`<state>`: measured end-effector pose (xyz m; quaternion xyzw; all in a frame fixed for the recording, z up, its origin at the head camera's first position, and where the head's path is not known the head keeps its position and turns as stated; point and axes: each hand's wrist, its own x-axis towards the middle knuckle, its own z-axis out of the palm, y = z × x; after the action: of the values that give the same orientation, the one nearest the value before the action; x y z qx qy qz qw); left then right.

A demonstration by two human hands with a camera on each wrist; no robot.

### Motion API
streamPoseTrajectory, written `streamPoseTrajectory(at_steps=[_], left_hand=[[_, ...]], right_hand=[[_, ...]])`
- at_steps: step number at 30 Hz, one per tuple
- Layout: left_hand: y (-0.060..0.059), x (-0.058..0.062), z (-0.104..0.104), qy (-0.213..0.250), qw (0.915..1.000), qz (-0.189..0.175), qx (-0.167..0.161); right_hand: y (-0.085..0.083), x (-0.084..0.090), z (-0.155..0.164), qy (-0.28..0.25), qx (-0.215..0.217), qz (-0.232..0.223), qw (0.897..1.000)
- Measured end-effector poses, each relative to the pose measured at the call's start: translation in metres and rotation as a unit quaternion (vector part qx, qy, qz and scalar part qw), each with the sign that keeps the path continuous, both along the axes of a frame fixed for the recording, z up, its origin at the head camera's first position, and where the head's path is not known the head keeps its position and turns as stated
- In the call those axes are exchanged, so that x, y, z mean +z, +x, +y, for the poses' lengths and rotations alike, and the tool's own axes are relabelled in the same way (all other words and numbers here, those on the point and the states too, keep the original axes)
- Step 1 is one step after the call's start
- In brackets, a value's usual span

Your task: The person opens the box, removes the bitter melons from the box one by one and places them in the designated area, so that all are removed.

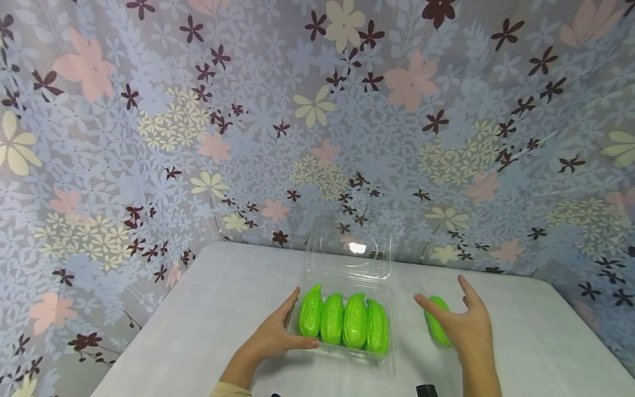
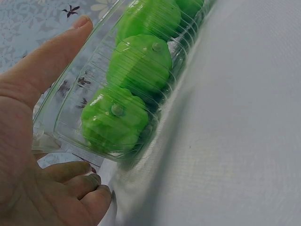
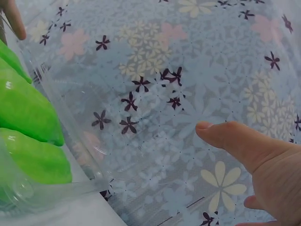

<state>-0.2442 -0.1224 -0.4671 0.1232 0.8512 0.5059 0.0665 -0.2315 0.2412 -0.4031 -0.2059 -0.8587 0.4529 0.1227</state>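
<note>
The left hand (image 1: 274, 332), fingers spread, is at the clear box (image 1: 347, 351) of green pods (image 1: 355, 322); the right hand (image 1: 466, 326) (likewise released) is near another pod (image 1: 437, 332).

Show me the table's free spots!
The white table is bare left of the left hand and right of the right hand. Crowded: the middle, with clear plastic box, four glossy green oblong pieces and loose green oblong piece.

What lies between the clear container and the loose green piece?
In the head view, bare white tabletop separates the container from the loose piece; the right hand shows its thumb tip over that stretch.
</note>
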Motion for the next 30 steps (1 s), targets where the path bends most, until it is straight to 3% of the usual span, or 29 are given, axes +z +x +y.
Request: streamPoseTrajectory(at_steps=[3,8,16,23,30], left_hand=[[0.000,0.000,-0.001,0.001,1.0000,0.001,0.000],[0.001,-0.002,-0.001,0.002,1.0000,-0.001,-0.001],[0.001,0.002,0.000,0.005,1.0000,0.000,-0.002],[0.001,0.002,0.000,0.004,1.0000,0.000,-0.002],[0.000,0.000,0.000,0.003,1.0000,0.003,-0.004]], right_hand=[[0.017,0.021,-0.025,0.006,0.007,0.015,1.000],[0.009,0.016,-0.017,0.000,0.064,-0.007,0.998],[0.009,0.018,-0.023,0.019,0.105,-0.009,0.994],[0.010,0.021,-0.032,0.003,0.157,-0.013,0.987],[0.009,0.019,-0.044,0.005,0.184,-0.006,0.983]])
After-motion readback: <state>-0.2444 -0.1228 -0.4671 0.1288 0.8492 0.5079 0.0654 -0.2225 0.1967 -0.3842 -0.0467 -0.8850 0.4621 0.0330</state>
